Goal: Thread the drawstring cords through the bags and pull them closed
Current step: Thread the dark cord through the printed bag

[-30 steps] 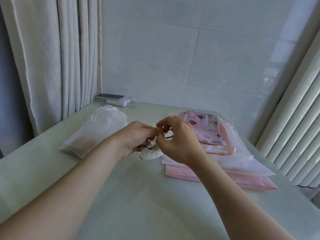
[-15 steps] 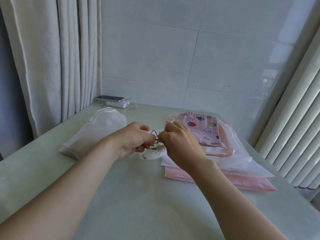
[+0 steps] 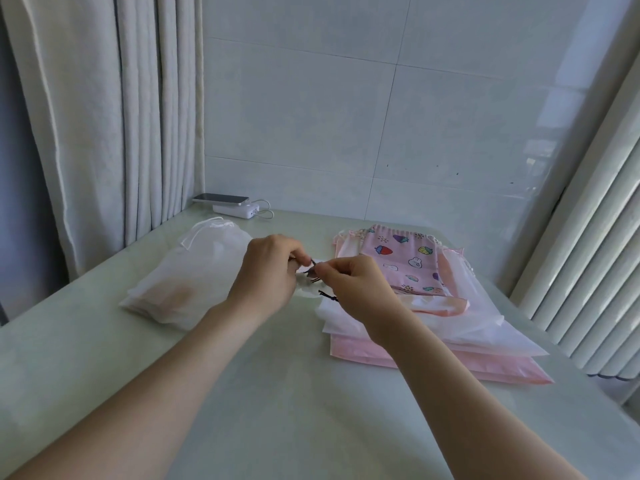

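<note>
Your left hand [image 3: 268,275] and right hand [image 3: 356,289] meet at the thin dark drawstring cord [image 3: 314,263], each pinching it with curled fingers. Both bare forearms converge toward it.

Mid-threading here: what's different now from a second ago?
The left hand and right hand have eased slightly apart, stretching the dark cord pinched between them; a loose cord end now shows below the right hand. Both still work over the small white bag. The white pouch and pink bag stack have not moved.
</note>
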Available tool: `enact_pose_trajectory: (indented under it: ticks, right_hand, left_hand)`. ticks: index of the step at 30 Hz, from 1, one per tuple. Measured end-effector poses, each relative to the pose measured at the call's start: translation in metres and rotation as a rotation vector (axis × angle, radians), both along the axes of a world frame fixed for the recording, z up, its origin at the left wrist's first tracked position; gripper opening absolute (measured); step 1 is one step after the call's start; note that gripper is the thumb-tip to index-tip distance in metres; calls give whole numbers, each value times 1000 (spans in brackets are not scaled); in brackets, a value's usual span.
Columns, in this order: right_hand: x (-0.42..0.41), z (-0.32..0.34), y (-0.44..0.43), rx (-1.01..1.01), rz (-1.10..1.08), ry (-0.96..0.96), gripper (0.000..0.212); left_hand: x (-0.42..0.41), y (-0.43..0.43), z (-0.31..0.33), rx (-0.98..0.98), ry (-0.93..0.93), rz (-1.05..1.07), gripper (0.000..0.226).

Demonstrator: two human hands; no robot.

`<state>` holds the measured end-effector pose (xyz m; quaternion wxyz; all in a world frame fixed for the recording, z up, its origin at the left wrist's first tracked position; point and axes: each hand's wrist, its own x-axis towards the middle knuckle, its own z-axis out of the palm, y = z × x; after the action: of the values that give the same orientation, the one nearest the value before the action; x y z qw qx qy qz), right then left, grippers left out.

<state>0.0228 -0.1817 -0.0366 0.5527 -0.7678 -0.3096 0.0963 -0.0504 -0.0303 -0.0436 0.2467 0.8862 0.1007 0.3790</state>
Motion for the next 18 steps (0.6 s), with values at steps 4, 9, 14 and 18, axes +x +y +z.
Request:
enact_pose_trajectory:
  ticks: [4,9,14,18]
  right_hand:
    - [2,-1,0,94,-91,101,27]
    - [2,-2,3,148,-130,136,27]
    - [4,-3,3,163,-135,131,26]
    - [5,-2,1,171,-124,158,24]
  left_hand:
    - [-3,-8,4,4,83,-138,53]
    - [-4,-16,10,-159,87,-121,18]
    - [-4,-11,23,-367,252,-92,39]
    - [-4,-11,21,-354,245,-3,40]
